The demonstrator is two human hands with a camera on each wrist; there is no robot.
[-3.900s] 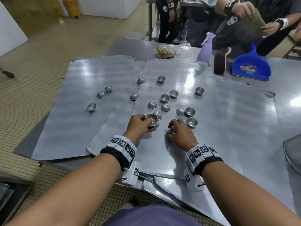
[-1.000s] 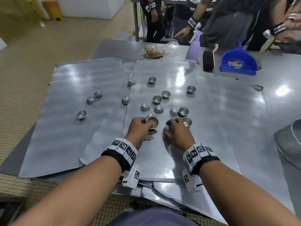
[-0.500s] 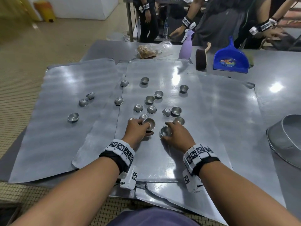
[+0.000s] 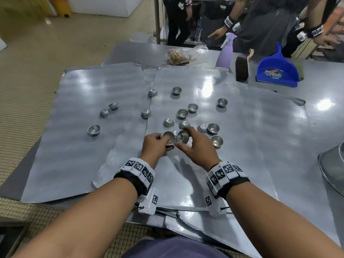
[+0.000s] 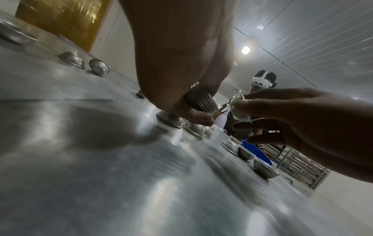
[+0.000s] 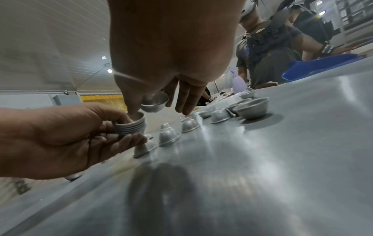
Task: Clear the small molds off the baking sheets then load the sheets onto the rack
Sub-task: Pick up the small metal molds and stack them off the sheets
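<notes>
The left hand (image 4: 155,144) clamps a nested stack of small round metal molds (image 6: 130,124) steady, mouth up, so the right hand (image 4: 198,146), pinching one loose silver mold (image 4: 183,136), can seat it.

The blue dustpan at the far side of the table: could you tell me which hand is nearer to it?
Right. The right hand sits nearer the blue dustpan, though well short of it; the left hand is beside it, farther away.
</notes>
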